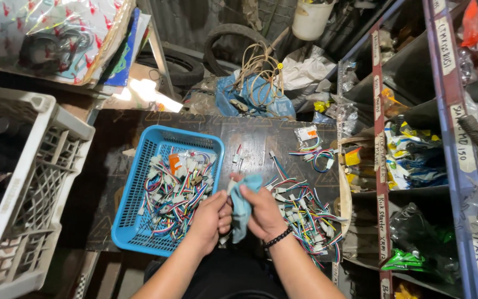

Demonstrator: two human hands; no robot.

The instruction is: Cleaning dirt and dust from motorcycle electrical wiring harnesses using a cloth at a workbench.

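Note:
My left hand (pixel 212 217) and my right hand (pixel 262 213) meet over the near edge of a dark board (pixel 250 138). Both grip a light blue cloth (pixel 245 204) bunched between them; whatever is inside the cloth is hidden. A black bead bracelet circles my right wrist. Left of my hands sits a blue plastic basket (pixel 134 182) full of colourful wire connectors (pixel 178 188). To the right of my hands lies a loose pile of similar wire harnesses (pixel 305 207) on the board.
A small bundle of wires (pixel 316 155) lies at the board's far right. A white plastic crate (pixel 29 182) stands at left. Shelves (pixel 383 166) with packaged parts fill the right side. Tyres, cables and a white bucket (pixel 311 19) lie beyond the board.

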